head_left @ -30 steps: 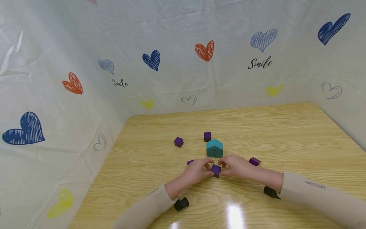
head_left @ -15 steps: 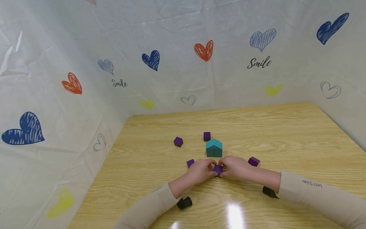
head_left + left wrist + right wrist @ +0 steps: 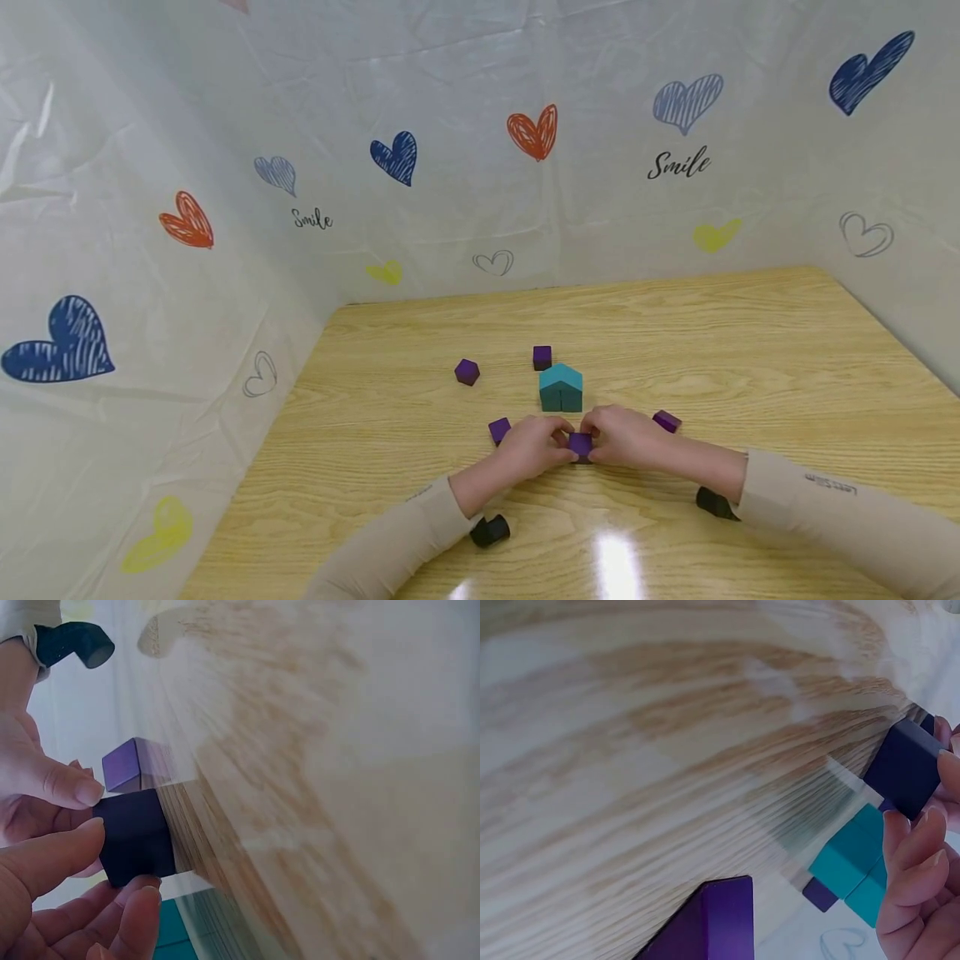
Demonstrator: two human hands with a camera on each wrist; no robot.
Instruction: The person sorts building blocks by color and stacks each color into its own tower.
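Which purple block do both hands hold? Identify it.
The purple block between the left hand and right hand, on the near side of the teal blocks: both grip it. The other four lie unheld on the table.

head looks down, wrists nearer, sharing held cube [image 3: 580,445].

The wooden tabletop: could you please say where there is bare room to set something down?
One bare patch lies far right, between the rightmost purple block and the heart-printed sheet. Another lies left, between the leftmost purple block and the sheet. The middle is crowded with the left hand, right hand, held purple block and teal blocks.
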